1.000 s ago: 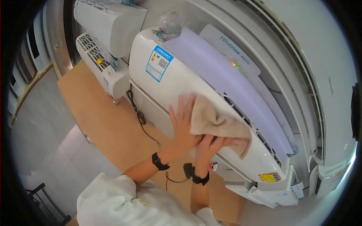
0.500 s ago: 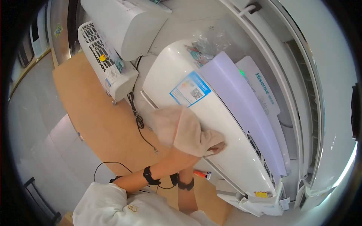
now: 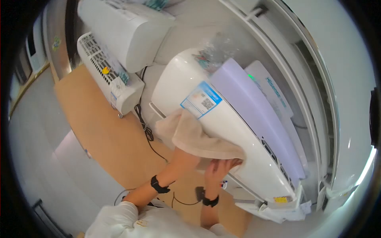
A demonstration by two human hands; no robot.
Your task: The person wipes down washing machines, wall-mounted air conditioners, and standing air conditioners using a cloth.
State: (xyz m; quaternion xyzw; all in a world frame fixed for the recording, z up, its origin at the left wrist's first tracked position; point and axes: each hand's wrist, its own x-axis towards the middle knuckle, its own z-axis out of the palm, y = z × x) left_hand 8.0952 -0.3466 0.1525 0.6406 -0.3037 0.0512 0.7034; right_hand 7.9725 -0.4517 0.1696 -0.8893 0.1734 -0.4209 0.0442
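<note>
A beige cloth (image 3: 190, 137) lies over the lower front edge of a white wall air conditioner unit (image 3: 234, 131). My left forearm reaches up into the cloth, which covers my left hand, so its fingers are hidden. Beside it, my right hand (image 3: 218, 169) holds the cloth's lower edge with bent fingers. Black bands (image 3: 160, 185) circle my wrists. A blue and white label with a QR code (image 3: 201, 100) is stuck on the unit above the cloth.
A lilac panel (image 3: 254, 119) and a white Hisense panel (image 3: 274, 89) stand behind the unit. Further left are another white unit (image 3: 133, 93) and a black cable (image 3: 145, 129) on the tan table (image 3: 95, 119). Clear plastic wrapping (image 3: 218, 49) lies at the back.
My right hand has come up beside the cloth and now touches its edge. The cloth has spread to the right and changed its folds. The view has shifted slightly.
</note>
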